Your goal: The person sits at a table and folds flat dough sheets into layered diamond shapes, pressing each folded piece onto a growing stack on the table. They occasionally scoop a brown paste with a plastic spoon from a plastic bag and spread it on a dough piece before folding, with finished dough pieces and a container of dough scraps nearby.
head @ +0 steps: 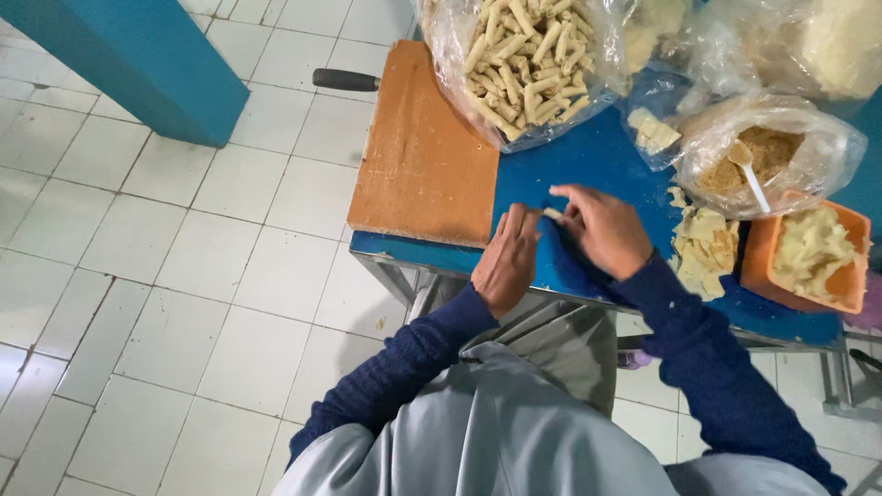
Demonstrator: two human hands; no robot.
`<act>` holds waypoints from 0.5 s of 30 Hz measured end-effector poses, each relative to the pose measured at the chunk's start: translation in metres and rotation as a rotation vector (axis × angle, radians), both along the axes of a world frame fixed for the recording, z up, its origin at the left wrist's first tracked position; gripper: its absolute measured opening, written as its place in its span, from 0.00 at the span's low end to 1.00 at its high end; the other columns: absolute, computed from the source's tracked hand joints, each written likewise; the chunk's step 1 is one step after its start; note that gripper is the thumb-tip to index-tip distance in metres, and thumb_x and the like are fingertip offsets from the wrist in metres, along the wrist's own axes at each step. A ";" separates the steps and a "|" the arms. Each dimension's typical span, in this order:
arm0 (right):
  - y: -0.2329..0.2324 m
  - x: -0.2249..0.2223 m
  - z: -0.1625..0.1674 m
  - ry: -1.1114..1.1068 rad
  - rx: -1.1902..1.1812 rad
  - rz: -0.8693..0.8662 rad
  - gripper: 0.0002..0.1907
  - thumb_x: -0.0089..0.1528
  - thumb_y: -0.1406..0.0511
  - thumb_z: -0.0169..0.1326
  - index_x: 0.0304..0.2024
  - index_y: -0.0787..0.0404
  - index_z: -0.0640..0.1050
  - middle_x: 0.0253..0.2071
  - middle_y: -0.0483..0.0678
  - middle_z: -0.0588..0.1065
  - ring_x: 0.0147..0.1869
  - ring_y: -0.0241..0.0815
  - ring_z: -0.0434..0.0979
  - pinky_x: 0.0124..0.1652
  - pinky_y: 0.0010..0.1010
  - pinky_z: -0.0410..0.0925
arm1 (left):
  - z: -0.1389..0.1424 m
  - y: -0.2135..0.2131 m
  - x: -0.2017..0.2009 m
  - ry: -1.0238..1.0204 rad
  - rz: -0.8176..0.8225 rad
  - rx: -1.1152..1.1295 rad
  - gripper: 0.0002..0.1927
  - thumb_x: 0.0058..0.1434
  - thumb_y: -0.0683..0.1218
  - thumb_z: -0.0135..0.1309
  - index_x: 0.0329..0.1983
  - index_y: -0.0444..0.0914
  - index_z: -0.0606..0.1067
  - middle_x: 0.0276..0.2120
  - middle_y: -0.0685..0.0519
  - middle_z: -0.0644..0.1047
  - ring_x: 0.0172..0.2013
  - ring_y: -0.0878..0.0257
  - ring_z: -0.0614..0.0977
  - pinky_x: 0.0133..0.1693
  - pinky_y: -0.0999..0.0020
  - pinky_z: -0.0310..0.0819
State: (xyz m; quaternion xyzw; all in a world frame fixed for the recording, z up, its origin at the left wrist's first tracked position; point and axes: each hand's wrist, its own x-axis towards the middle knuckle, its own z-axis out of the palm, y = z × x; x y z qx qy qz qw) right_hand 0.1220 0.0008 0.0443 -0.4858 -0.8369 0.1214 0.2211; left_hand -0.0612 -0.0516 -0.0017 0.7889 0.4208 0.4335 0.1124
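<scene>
Head view, looking down at my two hands over the near edge of the bench (588,165), whose top is a smooth blue sheet. A small pale roll of dough (552,214), short and stick-shaped, lies between my hands just above the blue surface; my right hand (602,230) pinches it at the fingertips, and the fingers of my left hand (507,262) curl in beside it, touching its near end, neither hand clenched into a fist. To the left a flat wooden board (423,152), matt orange-brown with worn corners, overhangs nothing and sits flush with the bench's left edge; a dark handle (344,80) sticks out behind it. Bare blue surface lies between the board and my hands, the only open room on the bench. Behind, a crinkled clear bag of finished rolls (524,60), pale and ridged, stands near the far edge. To the right lie a loose stack of thin square wrappers (703,248), a clear bag of brown crumbly filling (767,152) with a white spoon (751,179) in it, and an orange plastic tub (850,276) of pale folded pieces. White tiled floor (184,230) lies below
</scene>
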 end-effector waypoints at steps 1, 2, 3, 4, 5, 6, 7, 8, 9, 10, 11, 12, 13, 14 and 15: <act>0.020 0.000 0.006 -0.008 -0.154 -0.062 0.17 0.66 0.64 0.58 0.58 0.55 0.78 0.39 0.48 0.82 0.41 0.44 0.83 0.41 0.34 0.73 | 0.000 0.000 0.000 -0.018 -0.003 -0.032 0.12 0.64 0.36 0.49 0.50 0.27 0.68 0.49 0.39 0.67 0.48 0.41 0.70 0.51 0.51 0.68; 0.039 -0.001 0.012 0.272 -0.197 -0.040 0.17 0.68 0.64 0.57 0.60 0.57 0.77 0.41 0.50 0.81 0.40 0.45 0.82 0.41 0.33 0.71 | 0.000 0.000 0.001 -0.036 -0.010 -0.063 0.12 0.65 0.37 0.50 0.49 0.28 0.69 0.47 0.39 0.67 0.48 0.41 0.70 0.51 0.51 0.68; 0.057 -0.001 0.019 0.551 -0.235 -0.017 0.18 0.71 0.63 0.56 0.62 0.60 0.77 0.43 0.51 0.81 0.39 0.45 0.81 0.41 0.32 0.70 | 0.000 0.000 0.001 -0.055 -0.017 -0.093 0.11 0.65 0.38 0.51 0.48 0.28 0.69 0.46 0.39 0.67 0.47 0.41 0.70 0.50 0.51 0.67; 0.071 0.004 0.029 0.715 -0.132 0.102 0.17 0.73 0.62 0.54 0.62 0.61 0.75 0.53 0.49 0.78 0.50 0.41 0.81 0.49 0.31 0.72 | -0.001 0.000 0.001 -0.059 -0.026 -0.088 0.09 0.66 0.39 0.51 0.47 0.29 0.69 0.46 0.40 0.67 0.47 0.42 0.71 0.50 0.51 0.68; 0.084 0.009 0.038 0.873 -0.029 0.232 0.16 0.75 0.61 0.52 0.62 0.62 0.74 0.62 0.46 0.75 0.61 0.36 0.81 0.57 0.30 0.74 | -0.001 0.001 0.002 -0.063 -0.030 -0.082 0.07 0.67 0.39 0.51 0.45 0.31 0.70 0.45 0.41 0.68 0.47 0.42 0.71 0.50 0.52 0.68; 0.089 0.017 0.045 0.710 0.146 0.101 0.13 0.76 0.64 0.52 0.61 0.62 0.76 0.57 0.49 0.78 0.56 0.39 0.82 0.53 0.31 0.75 | -0.001 0.001 0.001 -0.067 -0.032 -0.077 0.05 0.68 0.40 0.51 0.44 0.32 0.70 0.45 0.42 0.68 0.47 0.43 0.72 0.50 0.52 0.69; 0.091 0.030 0.052 0.546 0.314 -0.036 0.11 0.77 0.66 0.52 0.60 0.62 0.79 0.53 0.51 0.81 0.52 0.41 0.83 0.50 0.32 0.77 | -0.002 0.001 0.000 -0.051 -0.039 -0.084 0.05 0.68 0.40 0.51 0.43 0.32 0.70 0.45 0.42 0.67 0.47 0.43 0.72 0.50 0.52 0.68; 0.082 0.050 0.057 0.340 0.379 -0.127 0.09 0.77 0.68 0.52 0.55 0.61 0.81 0.50 0.53 0.80 0.51 0.45 0.81 0.52 0.37 0.75 | -0.002 0.001 0.000 -0.038 -0.044 -0.095 0.06 0.68 0.40 0.51 0.43 0.32 0.69 0.45 0.41 0.67 0.46 0.43 0.71 0.49 0.52 0.68; 0.072 0.072 0.061 0.129 0.438 -0.213 0.08 0.76 0.69 0.53 0.49 0.60 0.84 0.47 0.55 0.79 0.50 0.50 0.79 0.53 0.41 0.73 | -0.002 0.000 0.001 -0.030 -0.046 -0.105 0.06 0.68 0.40 0.51 0.42 0.32 0.69 0.44 0.41 0.67 0.46 0.43 0.71 0.49 0.51 0.68; 0.070 0.086 0.062 -0.134 0.444 -0.273 0.07 0.72 0.68 0.55 0.44 0.58 0.85 0.44 0.54 0.79 0.49 0.53 0.78 0.52 0.43 0.72 | -0.002 0.001 0.001 -0.034 -0.048 -0.089 0.07 0.68 0.41 0.52 0.42 0.31 0.69 0.44 0.41 0.66 0.46 0.43 0.71 0.49 0.51 0.68; 0.067 0.098 0.060 -0.396 0.442 -0.336 0.06 0.67 0.67 0.58 0.39 0.56 0.85 0.42 0.53 0.79 0.48 0.55 0.76 0.51 0.45 0.71 | -0.001 0.001 0.002 -0.035 -0.054 -0.075 0.07 0.67 0.41 0.52 0.42 0.31 0.69 0.44 0.41 0.66 0.46 0.43 0.72 0.49 0.51 0.68; 0.067 0.104 0.054 -0.659 0.431 -0.395 0.05 0.63 0.66 0.61 0.33 0.54 0.86 0.39 0.52 0.79 0.47 0.58 0.75 0.50 0.46 0.69 | -0.001 0.000 0.001 -0.038 -0.059 -0.063 0.07 0.66 0.41 0.52 0.41 0.31 0.69 0.44 0.41 0.66 0.47 0.43 0.72 0.49 0.51 0.68; 0.071 0.103 0.043 -0.636 0.475 -0.410 0.05 0.62 0.62 0.62 0.34 0.54 0.86 0.40 0.53 0.79 0.48 0.59 0.75 0.48 0.46 0.69 | -0.001 -0.001 0.001 -0.042 -0.059 -0.073 0.08 0.66 0.42 0.53 0.41 0.32 0.69 0.44 0.41 0.66 0.46 0.43 0.72 0.48 0.51 0.69; 0.075 0.098 0.030 -0.613 0.518 -0.429 0.09 0.61 0.58 0.63 0.34 0.54 0.86 0.40 0.54 0.79 0.49 0.59 0.75 0.47 0.45 0.69 | -0.001 -0.001 0.001 -0.046 -0.063 -0.082 0.08 0.66 0.42 0.54 0.40 0.32 0.69 0.44 0.41 0.66 0.46 0.43 0.72 0.48 0.50 0.69; 0.078 0.093 0.017 -0.590 0.559 -0.451 0.13 0.60 0.54 0.64 0.35 0.55 0.86 0.41 0.55 0.79 0.50 0.60 0.75 0.45 0.44 0.68 | -0.001 -0.001 0.001 -0.049 -0.069 -0.094 0.08 0.66 0.43 0.54 0.39 0.32 0.69 0.43 0.42 0.66 0.46 0.44 0.72 0.48 0.50 0.69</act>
